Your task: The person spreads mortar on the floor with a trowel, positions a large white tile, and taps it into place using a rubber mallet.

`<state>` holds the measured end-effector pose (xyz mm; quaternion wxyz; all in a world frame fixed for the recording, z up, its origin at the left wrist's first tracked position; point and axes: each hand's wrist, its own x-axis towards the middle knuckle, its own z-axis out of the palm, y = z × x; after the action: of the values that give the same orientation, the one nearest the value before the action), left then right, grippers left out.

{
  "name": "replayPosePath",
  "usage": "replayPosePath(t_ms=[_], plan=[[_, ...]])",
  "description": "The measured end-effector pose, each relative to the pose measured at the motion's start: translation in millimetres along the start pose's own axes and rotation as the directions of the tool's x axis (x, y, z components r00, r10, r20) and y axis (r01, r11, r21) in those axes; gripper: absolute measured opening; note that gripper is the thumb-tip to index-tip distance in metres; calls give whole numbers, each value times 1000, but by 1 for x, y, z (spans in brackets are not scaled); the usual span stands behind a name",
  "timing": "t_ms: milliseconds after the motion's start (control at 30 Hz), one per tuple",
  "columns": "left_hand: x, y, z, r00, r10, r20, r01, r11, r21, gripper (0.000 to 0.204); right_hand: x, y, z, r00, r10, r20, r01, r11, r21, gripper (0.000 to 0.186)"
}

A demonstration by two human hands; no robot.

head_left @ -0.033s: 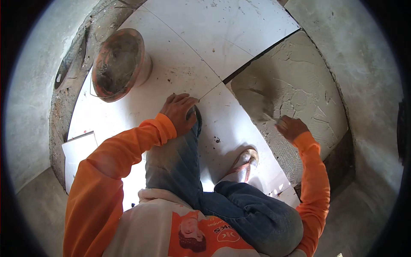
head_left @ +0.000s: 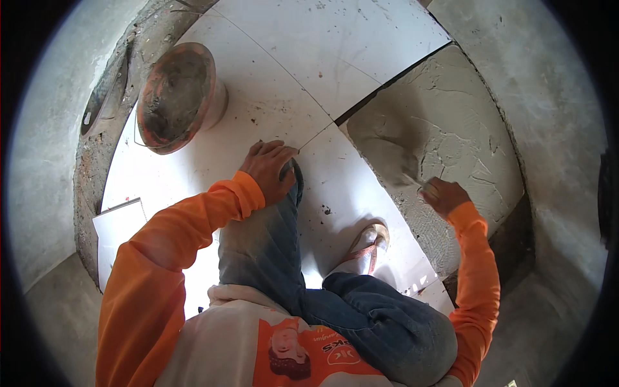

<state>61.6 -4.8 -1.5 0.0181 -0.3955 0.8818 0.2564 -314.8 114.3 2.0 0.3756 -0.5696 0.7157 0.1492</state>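
**Rt hand in wet mortar, lt hand braced on tile**

Mortar-crusted bucket (head_left: 177, 97) sits far left on the white floor tiles (head_left: 271, 97). Lt hand (head_left: 269, 169) rests open, palm down, on tile by the knee, holding nothing. Mortar bed (head_left: 445, 122) lies to the right, long axis running up-left to down-right. Rt hand (head_left: 443, 195) is nearer, fingers curled at its lower edge; can't tell if it grips a tool.

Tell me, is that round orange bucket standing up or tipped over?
Standing up. The bucket sits on the white tiled floor with its open mouth facing up; the inside looks smeared with grey mortar. How full, I cannot tell.
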Motion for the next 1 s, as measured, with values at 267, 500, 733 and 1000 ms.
replayPosePath(t_ms=[267, 500, 733, 1000], plan=[[5, 3, -3, 1000, 12, -5, -11, 999, 48, 36, -35, 33, 48, 962, -27, -272, 69, 987, 145, 25], [8, 6, 5, 995, 101, 3, -101, 992, 81, 36, 12, -54, 96, 924, 239, -299, -114, 917, 381, 35], [7, 11, 6, 993, 122, 0, -121, 983, 141, 36, -59, -24, 146, 848, 408, -340, -164, 810, 562, 36], [9, 18, 7, 991, 129, 40, -134, 980, 150, 37, -15, -62, 138, 853, 329, -406, 27, 749, 662, 31]])
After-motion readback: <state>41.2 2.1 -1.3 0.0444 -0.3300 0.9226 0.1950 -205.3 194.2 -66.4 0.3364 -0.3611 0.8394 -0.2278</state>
